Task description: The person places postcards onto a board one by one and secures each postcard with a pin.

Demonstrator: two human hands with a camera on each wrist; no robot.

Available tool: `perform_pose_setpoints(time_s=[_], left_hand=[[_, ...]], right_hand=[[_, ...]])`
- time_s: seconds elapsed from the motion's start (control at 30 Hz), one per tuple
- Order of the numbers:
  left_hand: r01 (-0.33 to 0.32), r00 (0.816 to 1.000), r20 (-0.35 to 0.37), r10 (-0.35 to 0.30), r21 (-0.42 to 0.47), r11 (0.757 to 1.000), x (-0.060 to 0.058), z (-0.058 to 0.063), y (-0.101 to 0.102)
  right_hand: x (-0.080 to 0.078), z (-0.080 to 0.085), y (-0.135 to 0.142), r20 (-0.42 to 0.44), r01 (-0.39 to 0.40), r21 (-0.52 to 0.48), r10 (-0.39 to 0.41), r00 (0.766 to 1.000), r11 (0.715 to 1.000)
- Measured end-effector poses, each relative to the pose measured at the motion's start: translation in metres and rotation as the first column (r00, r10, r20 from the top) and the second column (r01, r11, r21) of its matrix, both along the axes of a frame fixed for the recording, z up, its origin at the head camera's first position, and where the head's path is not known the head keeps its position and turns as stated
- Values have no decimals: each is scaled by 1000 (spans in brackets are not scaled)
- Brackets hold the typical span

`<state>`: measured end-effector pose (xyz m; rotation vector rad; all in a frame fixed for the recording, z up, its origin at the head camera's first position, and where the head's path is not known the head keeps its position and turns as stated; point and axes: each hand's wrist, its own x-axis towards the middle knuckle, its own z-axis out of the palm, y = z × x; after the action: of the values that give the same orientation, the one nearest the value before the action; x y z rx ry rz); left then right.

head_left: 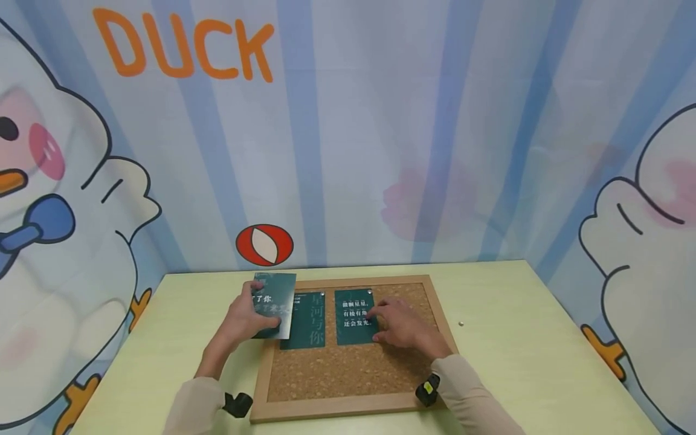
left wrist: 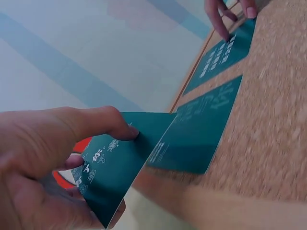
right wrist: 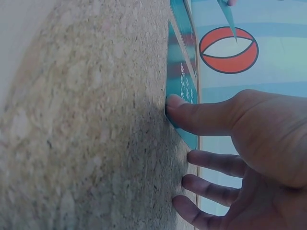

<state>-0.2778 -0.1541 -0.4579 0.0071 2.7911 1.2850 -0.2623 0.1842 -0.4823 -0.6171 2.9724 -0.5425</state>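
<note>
My left hand (head_left: 240, 314) grips a dark green printed card (head_left: 277, 296) above the left edge of a corkboard (head_left: 315, 377). In the left wrist view its thumb lies across the printed face of the held card (left wrist: 120, 167). A second green card (head_left: 307, 326) lies on the board, partly behind the held one. To its right is a third green card (head_left: 352, 320) with white lettering. My right hand (head_left: 402, 326) touches that card's right side; the right wrist view has the thumb on a corner of the card (right wrist: 175, 81), fingers spread beside it.
A wooden frame (head_left: 337, 408) borders the corkboard, which lies on a pale yellow table (head_left: 505, 362). One tiny shiny object (head_left: 461, 324) sits on the table right of the board. Behind stands a blue striped backdrop (head_left: 353, 151) with cartoon ducks.
</note>
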Motion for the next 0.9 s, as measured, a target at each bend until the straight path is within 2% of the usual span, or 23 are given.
perform_pose_setpoints(time_s=[0.2, 0.37, 0.57, 0.73, 0.8, 0.9], left_hand=[[43, 999, -5, -43, 48, 998, -3, -1, 28], [70, 997, -30, -69, 53, 996, -2, -7, 54], [87, 996, -42, -82, 123, 989, 2, -11, 81], [105, 994, -50, -99, 137, 985, 7, -13, 99], [116, 993, -52, -110, 144, 983, 8, -14, 106], [124, 991, -60, -116, 156, 980, 10, -17, 115]], right_hand=[[1, -1, 2, -6, 0, -11, 0, 1000, 1000], [2, -1, 3, -10, -9, -28, 9, 1000, 1000], [2, -1, 2, -17, -17, -38, 16, 1000, 999], [1, -3, 4, -27, -25, -47, 24, 999, 999], [0, -3, 5, -24, -24, -86, 22, 999, 996], [1, -2, 5, 4, -15, -241, 16, 1000, 970]])
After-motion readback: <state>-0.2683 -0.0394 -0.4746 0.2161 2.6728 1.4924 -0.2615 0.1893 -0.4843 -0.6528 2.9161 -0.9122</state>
